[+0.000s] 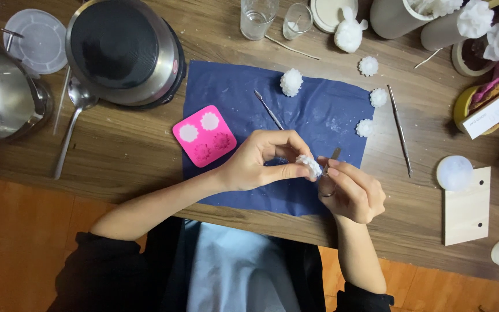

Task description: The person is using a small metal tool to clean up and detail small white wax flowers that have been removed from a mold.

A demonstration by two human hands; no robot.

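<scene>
— Over the blue cloth [319,110], what do we have in our hands?

— Our left hand [258,162] is closed on a small white wax flower [309,164], pinched between thumb and fingertips just above the cloth's near half. Its surface looks ridged and petalled, matte like the other white flowers. Our right hand [350,193] is curled around a thin metal tool [334,155], whose flat tip meets the flower's right side.

— And the textures round about?

— The cloth is soft and creased, dusted with white crumbs. On its left edge lies a pink mould [204,136], rubbery-looking, square with rounded corners — two of its four round cavities are filled white. A slim metal pick [268,109] lies slantwise on the cloth, a second long pick [399,130] on the bare wooden table [128,150] to the right. A finished flower [291,82] sits at the cloth's far edge.

— Room to move?

— Bare cloth lies between the mould and our left wrist. The table's near edge runs under both forearms. To the left stand a round steel hotplate [123,51] and a spoon [73,124], well apart from our hands; to the right, a pale wooden block [467,208].
</scene>
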